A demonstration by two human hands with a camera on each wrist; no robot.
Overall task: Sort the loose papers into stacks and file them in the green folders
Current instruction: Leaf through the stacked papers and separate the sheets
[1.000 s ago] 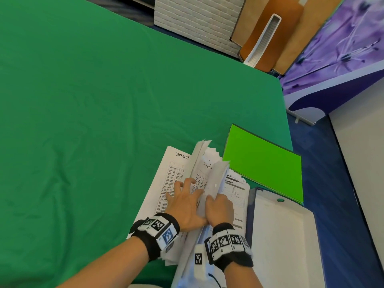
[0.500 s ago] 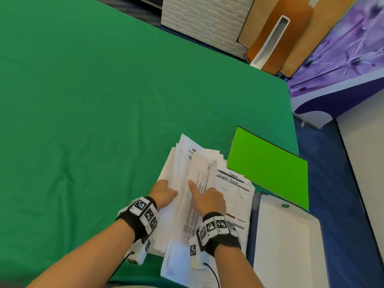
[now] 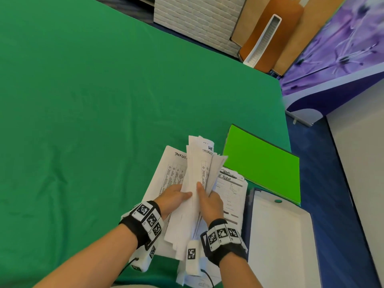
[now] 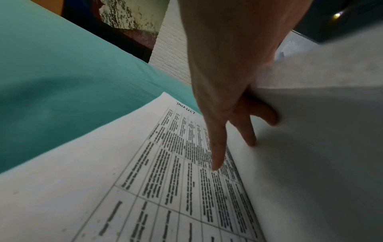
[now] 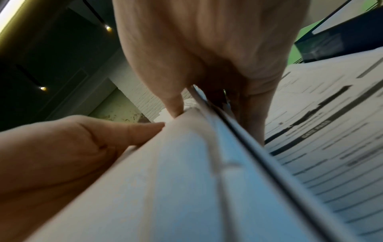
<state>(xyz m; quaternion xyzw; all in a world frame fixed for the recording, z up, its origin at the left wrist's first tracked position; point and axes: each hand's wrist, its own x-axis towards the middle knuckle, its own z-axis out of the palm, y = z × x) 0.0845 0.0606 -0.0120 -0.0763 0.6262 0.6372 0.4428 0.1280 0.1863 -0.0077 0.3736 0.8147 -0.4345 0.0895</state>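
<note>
A bundle of loose white papers [image 3: 197, 175] stands on edge between my two hands above the green table. My left hand [image 3: 176, 197] grips its left face, thumb on the near side and fingers [image 4: 248, 127] behind the sheets. My right hand [image 3: 207, 199] pinches the bundle [image 5: 196, 172] from the right, thumb [image 5: 175, 104] on top. A task-list sheet [image 3: 168, 173] [image 4: 165, 180] lies flat to the left below. A printed form [image 3: 230, 190] [image 5: 331, 147] lies flat on the right. A bright green folder [image 3: 264, 165] lies closed just beyond.
A white open box or binder [image 3: 278, 246] with a dark blue edge lies at the right near corner of the green cloth-covered table [image 3: 83, 121]. The table's right edge drops to a blue floor [image 3: 324, 163]. Boards and a white brick panel [image 3: 197, 15] stand behind the table.
The hands have gathered the papers off the pile and lifted them up on edge. The task-list sheet on the left is uncovered again.
</note>
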